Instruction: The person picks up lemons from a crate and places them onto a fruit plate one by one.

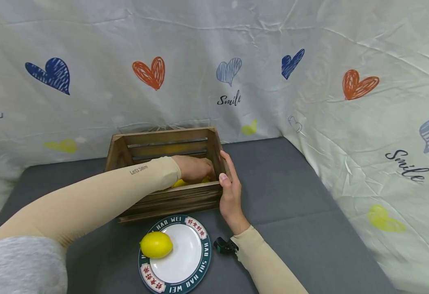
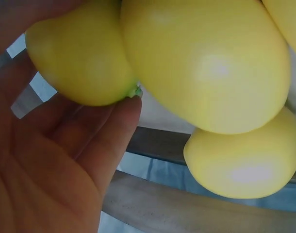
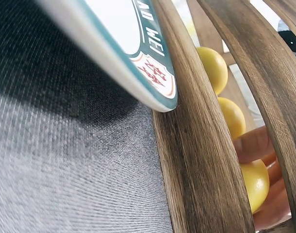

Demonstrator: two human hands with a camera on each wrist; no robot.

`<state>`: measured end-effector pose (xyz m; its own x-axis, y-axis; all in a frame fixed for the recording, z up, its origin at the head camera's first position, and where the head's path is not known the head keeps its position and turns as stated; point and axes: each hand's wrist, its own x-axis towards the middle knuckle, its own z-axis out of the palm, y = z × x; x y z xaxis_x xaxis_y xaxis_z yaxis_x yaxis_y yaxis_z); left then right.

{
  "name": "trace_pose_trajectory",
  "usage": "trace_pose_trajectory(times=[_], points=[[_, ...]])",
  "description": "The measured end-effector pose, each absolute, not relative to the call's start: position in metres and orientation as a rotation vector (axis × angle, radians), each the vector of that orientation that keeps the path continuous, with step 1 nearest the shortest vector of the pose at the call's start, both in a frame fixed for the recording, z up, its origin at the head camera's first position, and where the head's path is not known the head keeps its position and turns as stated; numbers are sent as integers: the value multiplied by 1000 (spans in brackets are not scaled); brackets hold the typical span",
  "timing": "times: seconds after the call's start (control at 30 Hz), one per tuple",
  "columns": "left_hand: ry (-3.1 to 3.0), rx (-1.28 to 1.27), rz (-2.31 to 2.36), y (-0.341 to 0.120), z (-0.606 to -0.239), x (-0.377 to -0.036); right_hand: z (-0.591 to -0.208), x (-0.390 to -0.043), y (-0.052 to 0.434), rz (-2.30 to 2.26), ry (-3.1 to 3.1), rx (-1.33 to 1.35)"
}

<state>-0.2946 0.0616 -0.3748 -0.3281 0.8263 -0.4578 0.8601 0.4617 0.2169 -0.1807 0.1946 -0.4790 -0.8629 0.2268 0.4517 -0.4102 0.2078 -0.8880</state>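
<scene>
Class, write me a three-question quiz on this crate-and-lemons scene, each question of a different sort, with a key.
1. True or false: the plate is stacked with three lemons.
2. Which hand reaches inside the crate? A) left hand B) right hand
3. Fill in: the right hand holds the crate's ____ end wall.

Key:
1. False; one lemon lies on it.
2. A; the left wrist view shows its fingers against a crate lemon.
3. Right.
</scene>
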Motion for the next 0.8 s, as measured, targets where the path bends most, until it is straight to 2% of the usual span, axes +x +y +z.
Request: trace_pose_trajectory(times=[0.4, 0.8], points=[[2210, 1332, -7, 54, -367, -297, -479, -180, 189, 1711, -1989, 186], [2365, 1314, 33, 27, -329, -289, -480, -181, 193, 1734, -1967, 170]])
